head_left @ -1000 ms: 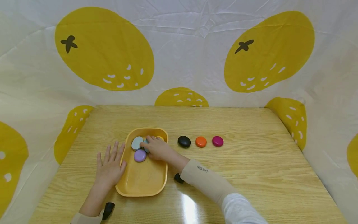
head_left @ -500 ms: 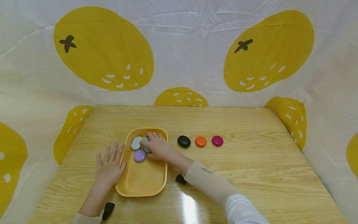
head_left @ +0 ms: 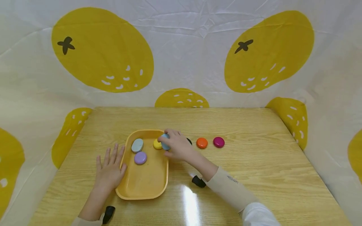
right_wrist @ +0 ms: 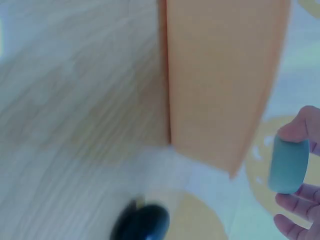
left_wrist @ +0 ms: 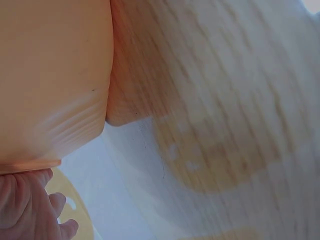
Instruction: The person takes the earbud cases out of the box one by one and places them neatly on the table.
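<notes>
My right hand pinches a light blue stone between thumb and fingers, above the right rim of the yellow tray. The right wrist view shows the blue stone gripped at its two ends, off the tray's wall. Fingers spread and straight, my left hand rests against the tray's left side, thumb at the rim. Inside the tray lie a pale grey-blue stone, a purple stone and a yellow stone.
Right of the tray, an orange stone and a magenta stone lie in a row on the wooden table. A black stone is mostly hidden behind my right hand. Patterned cloth stands along the table's back and sides.
My right hand has lifted the light blue stone from the tray's back and moved right with it to the rim. This uncovers the yellow stone and covers most of the black one. My left hand stays.
</notes>
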`<state>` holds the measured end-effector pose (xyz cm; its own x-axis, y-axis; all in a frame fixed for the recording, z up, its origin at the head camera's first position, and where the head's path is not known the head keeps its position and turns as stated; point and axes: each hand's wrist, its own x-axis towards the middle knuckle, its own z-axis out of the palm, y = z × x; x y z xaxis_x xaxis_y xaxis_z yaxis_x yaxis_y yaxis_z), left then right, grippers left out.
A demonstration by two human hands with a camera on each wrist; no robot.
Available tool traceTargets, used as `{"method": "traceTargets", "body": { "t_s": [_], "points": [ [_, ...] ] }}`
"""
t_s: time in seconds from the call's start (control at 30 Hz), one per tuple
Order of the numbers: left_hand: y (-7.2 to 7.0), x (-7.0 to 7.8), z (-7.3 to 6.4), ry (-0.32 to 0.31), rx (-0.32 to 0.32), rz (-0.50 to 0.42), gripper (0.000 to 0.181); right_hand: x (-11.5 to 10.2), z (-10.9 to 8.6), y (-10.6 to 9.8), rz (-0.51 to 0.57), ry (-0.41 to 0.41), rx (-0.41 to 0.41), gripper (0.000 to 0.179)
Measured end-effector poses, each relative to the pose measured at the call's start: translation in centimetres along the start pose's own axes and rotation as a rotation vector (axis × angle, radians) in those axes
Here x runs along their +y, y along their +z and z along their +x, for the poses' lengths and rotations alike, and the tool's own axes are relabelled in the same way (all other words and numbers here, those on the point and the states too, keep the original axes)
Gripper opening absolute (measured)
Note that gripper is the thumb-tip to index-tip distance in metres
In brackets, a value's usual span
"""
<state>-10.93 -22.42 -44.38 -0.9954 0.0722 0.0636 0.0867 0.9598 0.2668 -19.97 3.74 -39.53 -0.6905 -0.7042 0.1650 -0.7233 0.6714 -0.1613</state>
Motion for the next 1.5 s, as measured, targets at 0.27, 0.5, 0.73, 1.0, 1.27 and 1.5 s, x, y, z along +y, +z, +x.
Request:
{"method": "traceTargets", "body": {
  "t_s": [0.27,0.5,0.73,1.0,1.27,1.5],
  "points": [
    [0.1,-0.1,-0.1,-0.003,0.001,0.011,0.058,3.7,-3.4,-1.7,0.073,0.070,0.108,0.038],
    [-0.1,0.0,0.0,-0.011,-0.014,0.011,0.058,7.9,-6.6,-3.0,0.110,0.207,0.160,0.040],
    [-0.4,0.2,0.0,-0.021,-0.039,0.029,0.057,12.0,-9.7,-3.3,0.134,0.347,0.196,0.043],
    [-0.5,0.3,0.0,-0.018,-0.033,0.026,0.058,15.2,-12.6,-2.5,0.139,0.504,0.138,0.046],
    [-0.2,0.1,0.0,0.001,0.011,0.028,0.057,17.4,-14.5,-1.4,0.124,0.565,0.055,0.044],
    [-0.1,0.0,0.2,0.012,0.020,0.023,0.057,18.5,-15.2,-0.5,0.106,0.563,-0.007,0.043]
  ]
}}
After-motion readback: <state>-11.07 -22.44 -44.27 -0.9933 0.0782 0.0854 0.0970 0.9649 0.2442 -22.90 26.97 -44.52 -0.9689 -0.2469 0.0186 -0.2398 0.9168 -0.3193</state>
